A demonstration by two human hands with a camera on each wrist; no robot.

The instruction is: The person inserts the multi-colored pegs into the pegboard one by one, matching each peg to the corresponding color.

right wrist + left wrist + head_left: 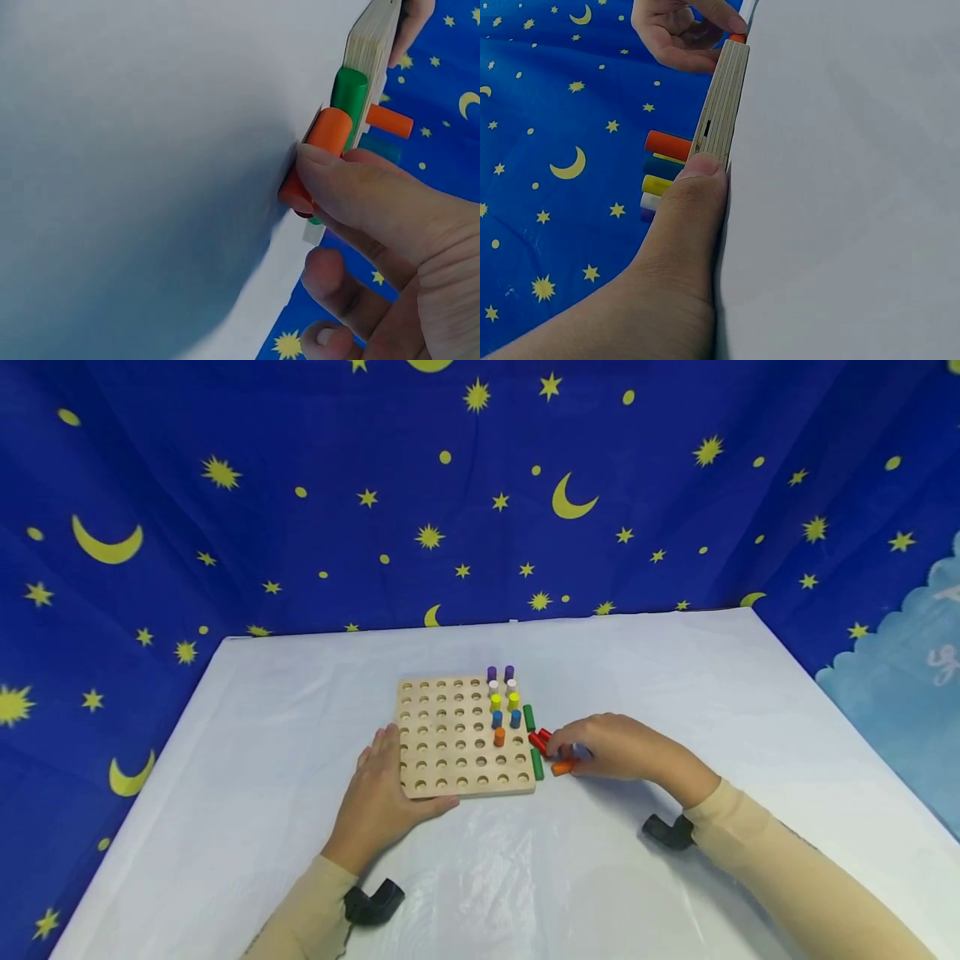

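Note:
A square wooden pegboard (465, 789) with rows of round holes lies on the table. In its two right-hand columns stand purple, white, yellow and blue pegs in pairs, with one upright orange peg (499, 737) in front of them. My left hand (382, 806) rests against the board's near left corner, fingers straight along the left side, thumb along the front edge. To the right of the board, my right hand (611, 747) pinches a loose orange peg (321, 154) between thumb and forefinger, low at the tabletop. Its other fingers are loosely bent.
Loose green pegs (537, 765) lie along the board's right side. Red pegs (538, 743) lie between them and my right hand, partly covered by it. Black wrist mounts (373, 903) sit under both forearms. A blue star-patterned cloth (480, 510) rises behind the white table (300, 710).

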